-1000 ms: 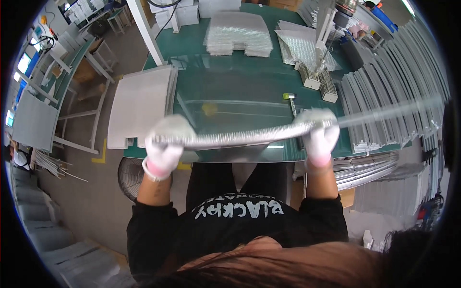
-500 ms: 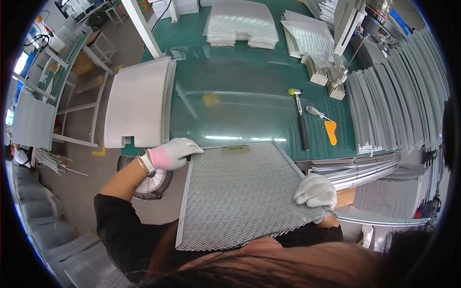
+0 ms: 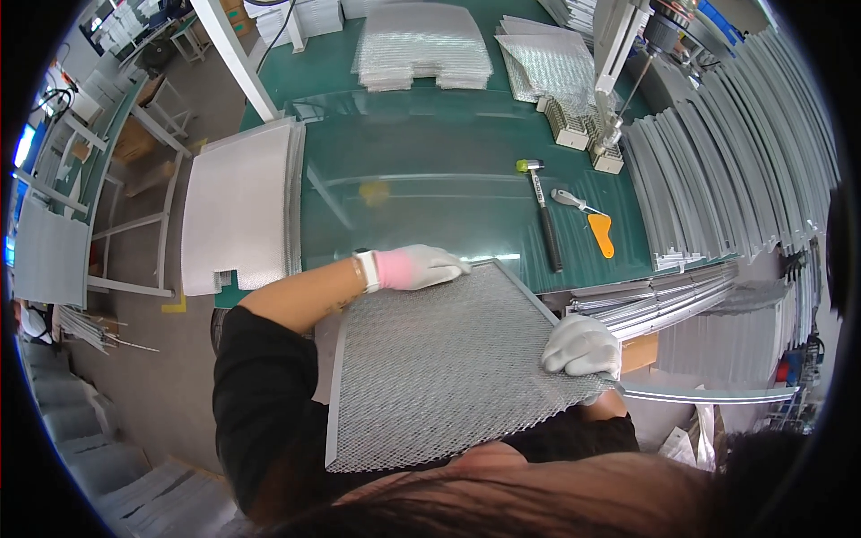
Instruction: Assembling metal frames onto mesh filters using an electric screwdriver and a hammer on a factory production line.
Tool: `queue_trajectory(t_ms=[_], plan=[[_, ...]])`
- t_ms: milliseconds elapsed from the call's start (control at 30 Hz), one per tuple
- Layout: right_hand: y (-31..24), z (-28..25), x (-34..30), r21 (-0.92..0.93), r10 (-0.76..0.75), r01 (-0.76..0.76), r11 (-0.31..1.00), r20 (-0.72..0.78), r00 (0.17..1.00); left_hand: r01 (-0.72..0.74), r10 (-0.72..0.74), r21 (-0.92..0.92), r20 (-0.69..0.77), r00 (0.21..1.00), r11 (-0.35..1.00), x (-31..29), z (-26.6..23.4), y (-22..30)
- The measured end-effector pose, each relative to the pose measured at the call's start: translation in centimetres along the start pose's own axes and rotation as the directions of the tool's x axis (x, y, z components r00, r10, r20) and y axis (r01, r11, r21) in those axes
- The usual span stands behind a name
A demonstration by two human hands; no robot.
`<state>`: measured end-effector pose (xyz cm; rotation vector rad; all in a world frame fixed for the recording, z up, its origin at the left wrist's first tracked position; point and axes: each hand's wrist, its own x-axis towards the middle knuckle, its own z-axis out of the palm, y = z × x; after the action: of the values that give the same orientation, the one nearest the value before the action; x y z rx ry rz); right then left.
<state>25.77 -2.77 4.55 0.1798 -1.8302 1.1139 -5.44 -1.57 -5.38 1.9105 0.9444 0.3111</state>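
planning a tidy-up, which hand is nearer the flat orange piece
Right: the right hand is just below the orange piece in view; the left hand is farther off, to its left.

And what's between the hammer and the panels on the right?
In the head view, a grey-handled tool and an orange piece lie there.

The mesh panel (image 3: 448, 363) looks like metal with a rough surface, and its edge strip (image 3: 334, 408) is smooth, dull metal. The left glove (image 3: 420, 267) and the right glove (image 3: 581, 347) seem matt cloth. The green table top (image 3: 413, 208) is smooth and glossy.
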Motion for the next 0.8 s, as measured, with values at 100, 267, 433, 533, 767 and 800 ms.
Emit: queue_trajectory(t_ms=[100,267,433,533,767,800], plan=[[-0.5,0.2,1.2,-0.018,0.022,-0.022,1.0,-0.03,0.999,0.167,-0.171,0.088,0.039,0.984,0.982,-2.7,-2.2,2.8],[1.8,-0.1,4.0,0.021,-0.014,0.018,1.0,-0.165,0.986,-0.209,0.065,-0.395,-0.347,0.936,0.895,-11.8,-4.4,6.1],[4.7,-2.1,8.7,-0.135,0.26,-0.317,0.939,-0.326,0.909,-0.363,0.417,0.285,-0.833,0.364,0.887,-14.2,-3.2,12.7],[5.2,-1.3,10.6,-0.135,0.13,-0.183,0.974,-0.334,0.934,-0.441,0.308,0.257,-0.95,0.048,0.86,-13.1,-2.2,11.8],[5.8,-1.2,7.7,-0.019,0.085,-0.098,0.995,-0.355,0.931,-0.41,0.487,0.39,-0.858,0.162,0.824,-12.2,-1.5,12.9],[5.8,-1.4,7.3,-0.014,0.086,-0.097,0.995,-0.353,0.932,-0.405,0.486,0.391,-0.859,0.161,0.826,-12.4,-1.6,12.8]])
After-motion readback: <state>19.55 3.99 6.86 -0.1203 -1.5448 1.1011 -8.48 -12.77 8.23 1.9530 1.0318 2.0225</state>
